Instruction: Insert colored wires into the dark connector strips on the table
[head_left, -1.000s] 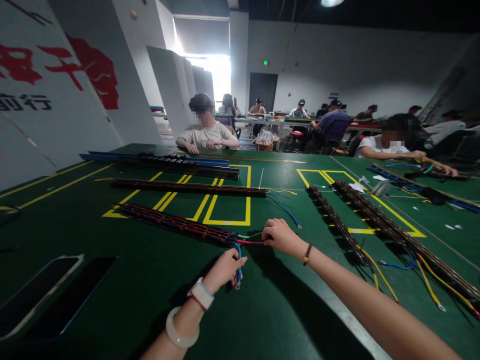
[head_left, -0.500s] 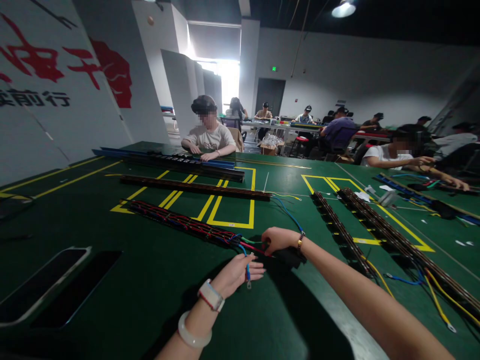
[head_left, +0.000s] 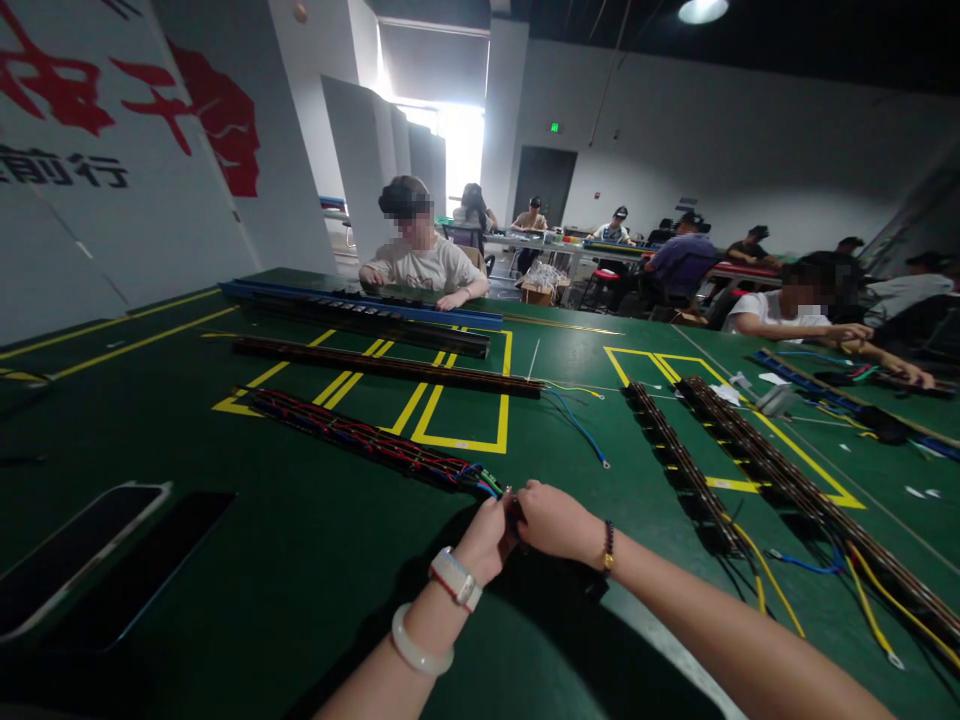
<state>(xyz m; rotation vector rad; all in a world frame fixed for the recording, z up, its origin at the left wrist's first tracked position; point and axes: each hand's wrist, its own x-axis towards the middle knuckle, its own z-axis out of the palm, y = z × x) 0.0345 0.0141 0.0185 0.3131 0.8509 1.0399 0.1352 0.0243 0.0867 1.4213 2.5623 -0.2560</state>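
Fingers [head_left: 498,507] of left hand [head_left: 482,540] and right hand [head_left: 559,520] now together at wires [head_left: 489,482]

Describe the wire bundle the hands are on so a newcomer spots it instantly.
On the green tabletop, look near the yellow tape rectangles. The long dark wire bundle runs diagonally to the two bare hands. Unlike its brown neighbours, it shows red wires along its length.

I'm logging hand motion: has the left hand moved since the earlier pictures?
Yes. Judged against the yellow tape corner just beyond it, the left hand has shifted rightward and now meets the right hand.
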